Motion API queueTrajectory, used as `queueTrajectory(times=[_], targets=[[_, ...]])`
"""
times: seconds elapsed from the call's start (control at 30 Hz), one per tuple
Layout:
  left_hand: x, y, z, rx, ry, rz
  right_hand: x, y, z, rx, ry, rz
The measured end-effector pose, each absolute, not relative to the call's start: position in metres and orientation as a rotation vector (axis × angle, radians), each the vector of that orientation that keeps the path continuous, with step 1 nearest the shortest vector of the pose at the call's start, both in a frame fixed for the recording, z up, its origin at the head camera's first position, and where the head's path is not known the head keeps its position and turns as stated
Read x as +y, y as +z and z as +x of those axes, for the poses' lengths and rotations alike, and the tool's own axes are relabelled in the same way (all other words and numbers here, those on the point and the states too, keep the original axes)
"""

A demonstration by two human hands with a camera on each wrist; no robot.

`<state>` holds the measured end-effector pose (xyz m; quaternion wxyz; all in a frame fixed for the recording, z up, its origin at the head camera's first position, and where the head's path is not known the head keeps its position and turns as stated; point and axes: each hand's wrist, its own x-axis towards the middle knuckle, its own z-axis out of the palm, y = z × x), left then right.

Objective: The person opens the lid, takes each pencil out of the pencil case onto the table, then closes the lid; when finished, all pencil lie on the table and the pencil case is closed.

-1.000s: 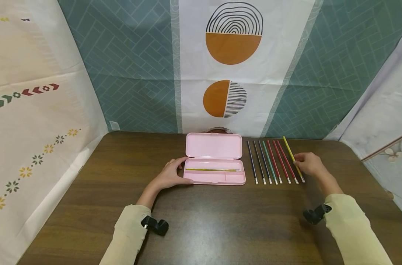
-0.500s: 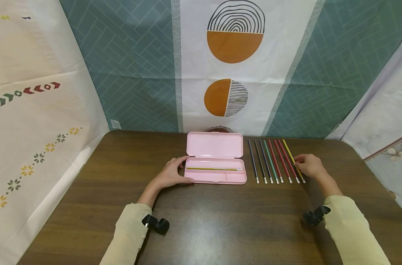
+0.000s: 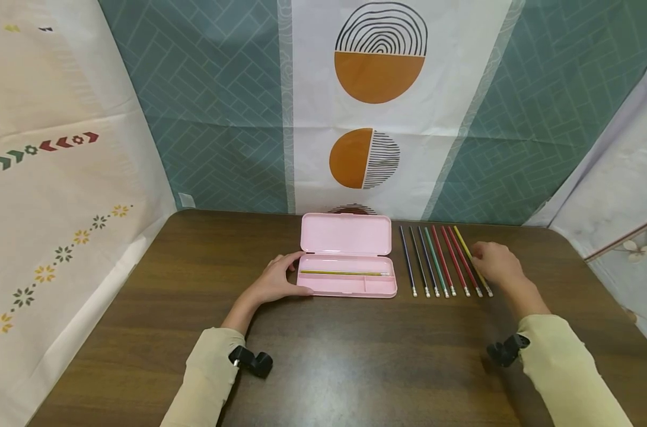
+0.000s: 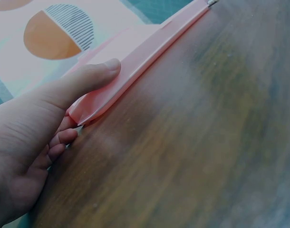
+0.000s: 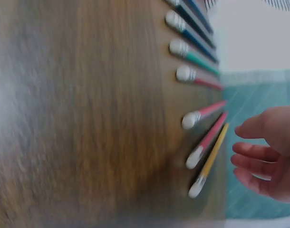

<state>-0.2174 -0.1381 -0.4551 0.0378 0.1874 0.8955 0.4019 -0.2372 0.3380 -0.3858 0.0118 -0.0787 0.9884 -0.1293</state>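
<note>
An open pink pencil case [image 3: 331, 287] lies on the table in the head view, its lid folded back. One yellow pencil [image 3: 344, 273] rests in its long compartment. My left hand [image 3: 274, 281] grips the case's left end, thumb [image 4: 100, 76] on the front wall and fingers partly hidden behind. To the right, several pencils lie side by side with white erasers towards me: dark ones, a green pencil [image 3: 436, 261], red ones and a yellow pencil [image 3: 464, 243] at the right end. My right hand [image 3: 498, 262] hovers by this yellow pencil; the right wrist view shows its fingers [image 5: 252, 151] loosely bent, apart from it.
The brown wooden table [image 3: 323, 367] reaches back to a patterned cloth wall [image 3: 222, 118]. Cloth hangs on the left [image 3: 61, 237] and right too. A black camera sits on each wrist, at the sleeve's edge.
The yellow pencil's far end has swung left, so it lies closer to the red pencils. My right hand has let go of it and lifted slightly. The left hand stays on the case.
</note>
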Motion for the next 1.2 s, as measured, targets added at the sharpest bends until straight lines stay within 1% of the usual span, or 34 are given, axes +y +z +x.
queueTrajectory(times=[0.2,0.47,0.63,0.83,1.03,1.2], targets=[[-0.138,-0.456,-0.217,2.746,1.236,0.579,0.307,-0.377,-0.235,3.082,-0.475,-0.349],[-0.136,-0.456,-0.217,2.733,1.235,0.577,0.264,-0.376,-0.239,3.041,-0.613,-0.698],[-0.136,-0.454,-0.216,2.736,1.245,0.569,0.232,-0.379,-0.240,3.000,-0.691,-0.848],[-0.137,-0.454,-0.215,2.745,1.242,0.565,0.194,-0.389,-0.244,2.900,-0.798,-0.917],[-0.137,-0.455,-0.216,2.746,1.236,0.567,0.166,-0.400,-0.246,2.844,-0.868,-0.892],[-0.137,-0.454,-0.216,2.735,1.243,0.567,0.153,-0.407,-0.246,2.797,-0.886,-0.849]])
